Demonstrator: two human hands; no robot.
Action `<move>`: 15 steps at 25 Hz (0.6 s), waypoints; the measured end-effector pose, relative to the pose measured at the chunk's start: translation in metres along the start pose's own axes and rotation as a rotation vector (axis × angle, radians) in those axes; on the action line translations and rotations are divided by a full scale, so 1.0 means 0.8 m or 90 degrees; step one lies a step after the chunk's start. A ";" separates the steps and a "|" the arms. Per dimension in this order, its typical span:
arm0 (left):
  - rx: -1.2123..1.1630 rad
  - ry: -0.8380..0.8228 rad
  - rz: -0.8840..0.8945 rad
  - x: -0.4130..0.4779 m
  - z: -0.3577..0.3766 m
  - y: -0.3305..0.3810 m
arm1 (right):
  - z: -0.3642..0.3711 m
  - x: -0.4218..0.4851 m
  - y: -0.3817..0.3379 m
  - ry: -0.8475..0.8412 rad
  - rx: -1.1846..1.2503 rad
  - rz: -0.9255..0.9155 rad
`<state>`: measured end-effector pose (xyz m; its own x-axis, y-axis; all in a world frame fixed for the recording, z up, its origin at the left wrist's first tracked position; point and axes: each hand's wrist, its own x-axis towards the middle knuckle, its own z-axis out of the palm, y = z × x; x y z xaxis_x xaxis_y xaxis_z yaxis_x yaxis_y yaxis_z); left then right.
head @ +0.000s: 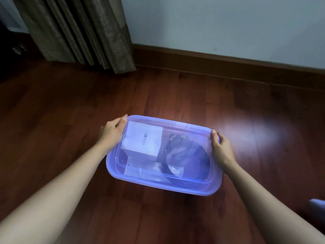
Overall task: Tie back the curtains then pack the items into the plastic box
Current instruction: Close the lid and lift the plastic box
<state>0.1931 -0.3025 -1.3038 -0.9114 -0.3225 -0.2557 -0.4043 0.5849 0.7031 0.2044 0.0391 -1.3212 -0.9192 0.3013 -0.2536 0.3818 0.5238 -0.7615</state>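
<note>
Head view: plastic box long axis left-right; left hand, right hand grasping its ends.

Curtain: top cut off, far edge.
Pale object, near right: cut off, unidentifiable.
White card marking: too small to read.
Dark cable: blurred inside plastic box.
</note>
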 end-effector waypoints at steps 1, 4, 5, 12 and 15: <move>-0.030 0.013 -0.019 -0.002 0.002 -0.001 | -0.001 -0.003 -0.004 0.014 0.001 0.003; -0.147 -0.005 -0.098 -0.010 0.000 0.009 | -0.010 -0.022 -0.015 0.062 0.004 0.039; -0.212 -0.040 -0.115 -0.016 -0.003 0.011 | -0.014 -0.032 -0.015 0.053 -0.011 0.059; 0.014 0.051 -0.160 -0.080 0.011 -0.027 | -0.003 -0.115 -0.008 0.026 0.043 0.139; 0.105 0.113 -0.117 -0.083 0.016 -0.018 | 0.000 -0.115 -0.012 0.056 0.030 0.136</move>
<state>0.2580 -0.2798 -1.3055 -0.7997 -0.5510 -0.2385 -0.5818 0.6132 0.5343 0.2851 0.0066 -1.2909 -0.8049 0.4710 -0.3609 0.5603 0.4033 -0.7235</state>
